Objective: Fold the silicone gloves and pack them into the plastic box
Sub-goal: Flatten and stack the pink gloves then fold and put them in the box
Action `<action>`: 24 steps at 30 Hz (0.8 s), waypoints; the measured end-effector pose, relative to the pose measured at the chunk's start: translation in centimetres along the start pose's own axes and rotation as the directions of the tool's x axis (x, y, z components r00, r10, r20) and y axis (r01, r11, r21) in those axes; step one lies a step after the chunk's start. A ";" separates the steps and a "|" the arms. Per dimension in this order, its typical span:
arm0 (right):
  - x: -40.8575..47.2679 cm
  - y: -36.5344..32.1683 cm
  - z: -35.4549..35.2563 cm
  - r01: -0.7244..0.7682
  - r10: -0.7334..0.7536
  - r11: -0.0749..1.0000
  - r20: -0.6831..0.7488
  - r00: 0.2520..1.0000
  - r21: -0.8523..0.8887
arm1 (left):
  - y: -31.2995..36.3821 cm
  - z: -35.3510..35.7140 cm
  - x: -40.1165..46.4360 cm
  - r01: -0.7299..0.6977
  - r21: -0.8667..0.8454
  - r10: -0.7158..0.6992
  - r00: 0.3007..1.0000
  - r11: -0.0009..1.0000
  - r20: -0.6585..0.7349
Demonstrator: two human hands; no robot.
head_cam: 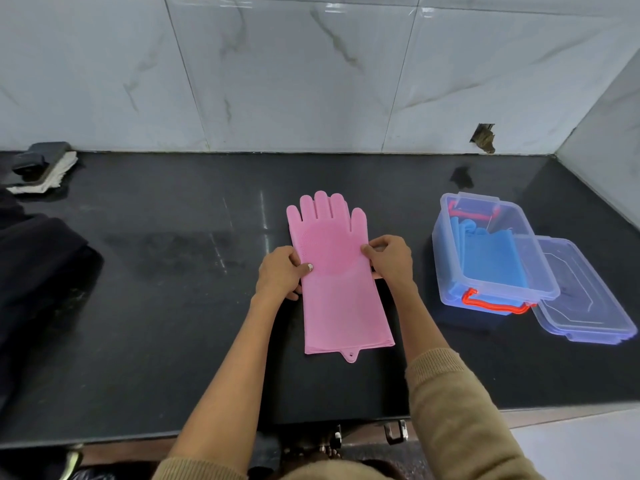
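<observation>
While the pink glove lies flat and unfolded, these are the points that matter:

Step in hand: folding the pink glove [341, 282] — judged from its full length lying open near the middle of the counter [156, 306], cuff toward the front edge, fingers toward the back wall.

How to do it well: pinch both side edges at the same level, lift the finger end and bring it over the cuff so the edges line up; press the crease flat, since silicone probably springs back. A second fold may be needed for it to fit the box.

Left hand [278, 273]: closed on the glove's left edge at about palm height, thumb on top, fingers tucked beneath.

Right hand [389, 259]: closed on the right edge opposite, thumb on top, fingers curled under — both hands pinch the glove rather than rest on it.

Pink glove layers: a second edge shows at the cuff, so it may be a stacked pair; I cannot tell for sure.

Plastic box [450, 258]: open, toward the right end of the counter, well apart from the pink glove, with an orange handle [491, 304] at its near side.

Blue gloves [491, 258]: already folded inside the box.

Lid [585, 296]: off, lying just right of the box, partly under its rim.

Progress: roughly halfway, by my reckoning.
</observation>
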State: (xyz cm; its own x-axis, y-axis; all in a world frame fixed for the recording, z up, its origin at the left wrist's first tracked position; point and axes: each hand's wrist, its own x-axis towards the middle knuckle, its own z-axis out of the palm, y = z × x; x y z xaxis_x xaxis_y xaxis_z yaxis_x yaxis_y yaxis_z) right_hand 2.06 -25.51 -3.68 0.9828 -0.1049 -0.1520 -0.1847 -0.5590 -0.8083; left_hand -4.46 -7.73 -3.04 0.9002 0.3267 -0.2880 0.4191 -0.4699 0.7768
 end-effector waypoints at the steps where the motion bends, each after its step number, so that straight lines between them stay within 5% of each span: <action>1: -0.1 0.0 0.1 0.005 -0.005 1.000 -0.011 1.000 0.006 | 0.1 0.0 0.0 0.003 0.009 -0.003 1.000 1.000 -0.002; 5: -0.4 0.2 -0.1 -0.005 0.004 1.000 -0.058 0.998 -0.029 | 0.7 -0.3 -0.2 0.081 0.048 -0.082 0.996 0.996 0.029; 14: -0.5 0.1 -2.0 -0.160 0.220 0.950 0.211 0.952 -0.269 | 1.7 -1.1 -0.1 0.268 0.153 -0.288 0.950 0.951 0.124; 24: -1.3 0.0 -1.9 0.052 0.073 0.909 0.280 0.957 -0.414 | 1.3 0.1 -0.3 0.187 0.222 -0.210 0.974 0.957 0.087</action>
State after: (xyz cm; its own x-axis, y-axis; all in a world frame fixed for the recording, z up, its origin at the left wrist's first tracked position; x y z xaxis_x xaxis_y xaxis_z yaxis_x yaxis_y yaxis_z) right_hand 0.81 -26.98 -2.38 0.9271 0.0895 -0.3640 -0.1168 -0.8538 -0.5073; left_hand -4.21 -8.56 -2.00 0.7988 0.3456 -0.4925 0.5955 -0.5709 0.5652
